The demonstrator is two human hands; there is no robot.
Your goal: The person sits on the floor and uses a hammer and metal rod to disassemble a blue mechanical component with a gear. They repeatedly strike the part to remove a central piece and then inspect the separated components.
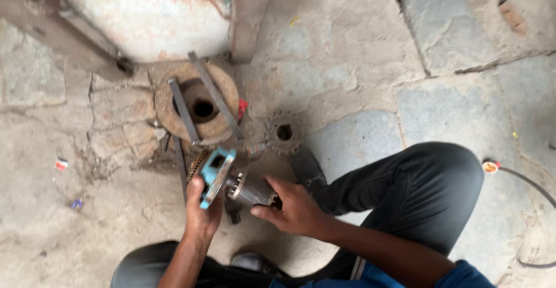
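My left hand point(201, 211) grips a teal flat housing plate point(216, 174) by its lower edge. Joined to that plate is a cylindrical motor armature point(250, 191) with shiny metal sides, and my right hand point(292, 208) is wrapped around its far end. Both hands hold the assembly just above the stone floor, between my knees. A small dark part point(233, 214) lies on the floor under the armature.
A rusty round disc point(223, 88) with a centre hole lies ahead, with two flat metal bars point(216, 96) across it. A toothed sprocket point(283, 131) sits to its right. My dark-trousered leg point(417, 189) and shoe point(307, 169) are at right. A cable point(530, 184) runs at far right.
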